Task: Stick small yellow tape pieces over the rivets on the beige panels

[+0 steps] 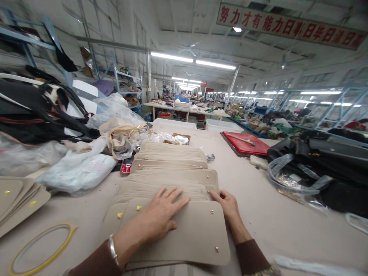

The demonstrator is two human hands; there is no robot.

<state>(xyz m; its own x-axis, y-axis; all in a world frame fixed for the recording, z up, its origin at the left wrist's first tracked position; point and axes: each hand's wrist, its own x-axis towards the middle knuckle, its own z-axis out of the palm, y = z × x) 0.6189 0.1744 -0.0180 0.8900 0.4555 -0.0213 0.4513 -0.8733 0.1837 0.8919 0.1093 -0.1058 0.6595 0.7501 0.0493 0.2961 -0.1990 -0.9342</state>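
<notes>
Overlapping beige panels [178, 237] with rounded corners lie in a long fanned row in front of me. Small metal studs [217, 249] sit at the front panel's right end, and a yellow tab [138, 208] shows near its upper left corner. My left hand [163, 211] rests on the panels with its fingers spread, holding nothing. At the row's right side, my right hand [227, 203] has its fingers bent around the edge of a panel, one fingertip close to a stud. Part of that grip is hidden behind the front panel.
More beige panels [21, 201] lie at the left, near a roll of yellow tape [43, 245]. Plastic bags [80, 168] and black bags [31, 107] crowd the left side. On the right are a red board [245, 143] with a hammer and a black bag [339, 172].
</notes>
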